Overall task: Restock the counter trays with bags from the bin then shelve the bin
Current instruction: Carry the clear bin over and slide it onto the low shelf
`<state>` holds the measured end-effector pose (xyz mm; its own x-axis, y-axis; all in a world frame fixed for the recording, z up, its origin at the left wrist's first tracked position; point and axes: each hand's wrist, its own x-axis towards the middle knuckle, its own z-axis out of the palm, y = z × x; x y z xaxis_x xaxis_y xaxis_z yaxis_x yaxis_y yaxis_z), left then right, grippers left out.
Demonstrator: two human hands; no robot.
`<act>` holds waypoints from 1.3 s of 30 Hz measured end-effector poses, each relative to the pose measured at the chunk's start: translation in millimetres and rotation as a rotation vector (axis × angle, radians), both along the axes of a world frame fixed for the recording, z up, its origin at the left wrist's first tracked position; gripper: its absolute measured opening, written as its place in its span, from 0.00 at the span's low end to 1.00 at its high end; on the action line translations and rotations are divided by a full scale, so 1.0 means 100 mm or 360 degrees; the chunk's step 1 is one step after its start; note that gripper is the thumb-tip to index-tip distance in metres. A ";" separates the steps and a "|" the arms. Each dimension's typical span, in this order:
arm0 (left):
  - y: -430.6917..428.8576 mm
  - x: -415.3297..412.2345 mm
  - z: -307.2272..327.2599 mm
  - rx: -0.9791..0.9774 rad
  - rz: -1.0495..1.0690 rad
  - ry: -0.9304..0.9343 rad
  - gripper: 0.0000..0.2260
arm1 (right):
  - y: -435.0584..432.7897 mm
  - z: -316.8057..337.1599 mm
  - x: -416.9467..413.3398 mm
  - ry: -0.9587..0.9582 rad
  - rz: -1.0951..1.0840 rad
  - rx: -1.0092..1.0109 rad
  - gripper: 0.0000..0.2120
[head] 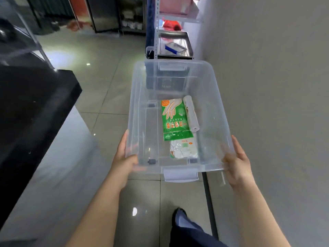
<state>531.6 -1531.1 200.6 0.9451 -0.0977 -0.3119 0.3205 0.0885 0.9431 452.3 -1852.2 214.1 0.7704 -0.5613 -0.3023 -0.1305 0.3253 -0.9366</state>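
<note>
I carry a clear plastic bin [135, 97] in front of me, above the tiled floor. My left hand [124, 157] grips its near left corner and my right hand [236, 163] grips its near right corner. Inside lie a green pack of disposable gloves [175, 120], a white roll of bags [191, 113] beside it, and a small white packet [183, 148] nearer to me. A grey latch [180, 175] hangs on the bin's near rim.
A metal shelf rack [156, 32] stands ahead against the right wall [267, 68], holding a steel tray [175, 43] and a red bag [170, 24]. A black counter [32, 107] runs along the left. My shoe [179, 216] is on the floor below.
</note>
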 end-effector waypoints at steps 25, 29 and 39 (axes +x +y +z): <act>0.54 6.25 0.13 0.0129 0.0657 0.0131 0.39 | 0.45 0.01 7.35 -0.0018 0.0755 0.0025 0.36; 0.75 7.26 0.10 0.0117 0.0695 0.0125 0.40 | 0.66 -0.03 8.44 -0.0074 0.0660 0.0240 0.37; 1.20 9.86 0.12 0.0213 0.0788 0.0228 0.41 | 1.26 -0.32 11.27 0.0148 0.0684 0.0376 0.27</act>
<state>1517.8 -1410.6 212.3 0.8149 0.3991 -0.4204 0.3973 0.1436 0.9064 1579.0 -1726.6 181.9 0.8807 -0.1069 -0.4615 -0.3789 0.4258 -0.8217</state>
